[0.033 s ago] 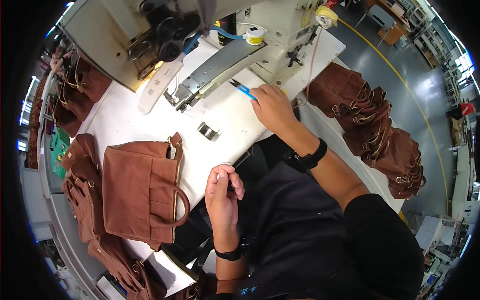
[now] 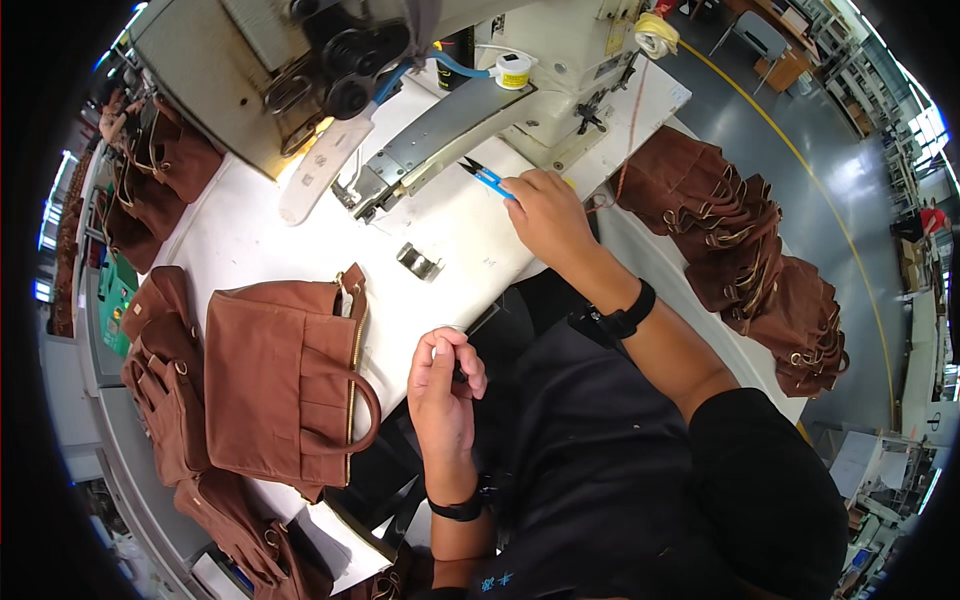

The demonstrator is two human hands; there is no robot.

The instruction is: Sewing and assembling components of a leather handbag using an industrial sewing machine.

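Observation:
My right hand is closed around blue thread snips, whose dark blades point up and left toward the arm of a sewing machine. Near my body, at the table's front edge, my left hand is raised with its fingers curled and the thumb pressed to them. Something dark shows between those fingers, too hidden to name. A small shiny metal part lies on the white tabletop between my hands and the machine. Left of my left hand, a brown bag with a zip and a handle lies on its side.
More brown bags crowd the left edge, and others sit at the far left. A long heap of brown bags covers the surface on my right. The machine head overhangs the back of the table. A chair stands farther off.

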